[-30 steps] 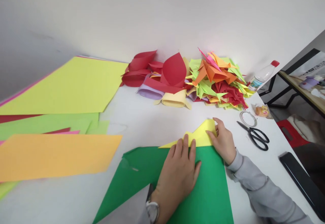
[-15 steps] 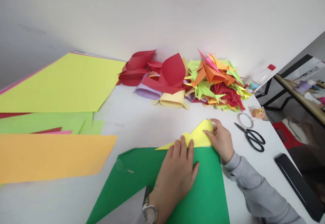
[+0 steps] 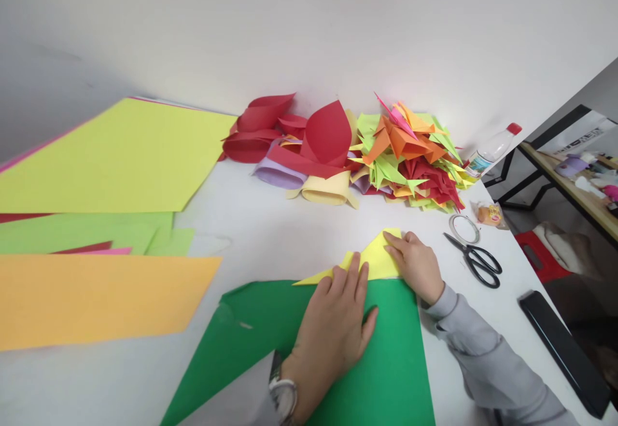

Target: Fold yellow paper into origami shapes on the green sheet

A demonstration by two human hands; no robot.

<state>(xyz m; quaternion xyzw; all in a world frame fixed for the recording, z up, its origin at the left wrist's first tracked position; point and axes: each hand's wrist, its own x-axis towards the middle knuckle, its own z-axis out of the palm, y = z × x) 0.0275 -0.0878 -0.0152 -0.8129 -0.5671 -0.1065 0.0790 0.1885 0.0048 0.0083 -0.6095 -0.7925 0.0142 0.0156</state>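
A sheet of yellow paper (image 3: 379,262), folded at its right end and narrowing to a thin point on the left, lies at the far edge of a large green sheet (image 3: 391,349). My left hand (image 3: 333,329) rests flat with fingers stretched out, its fingertips pressing the yellow paper down and its palm over the green sheet. At the paper's right end my right hand (image 3: 418,265) is partly closed, thumb and forefinger on the folded flap and the other fingers curled. The paper under both sets of fingertips is hidden.
Black-handled scissors (image 3: 477,262) and a roll of tape (image 3: 464,228) lie to the right, near a black case (image 3: 562,352). Folded paper shapes (image 3: 405,149) and curled red paper (image 3: 328,133) are heaped at the wall. Yellow-green sheets (image 3: 116,162) and an orange sheet (image 3: 106,297) lie left.
The raised curl at the yellow paper's right end now lies flatter. My right thumb and forefinger have moved from the corner onto the flap. My left hand has barely moved.
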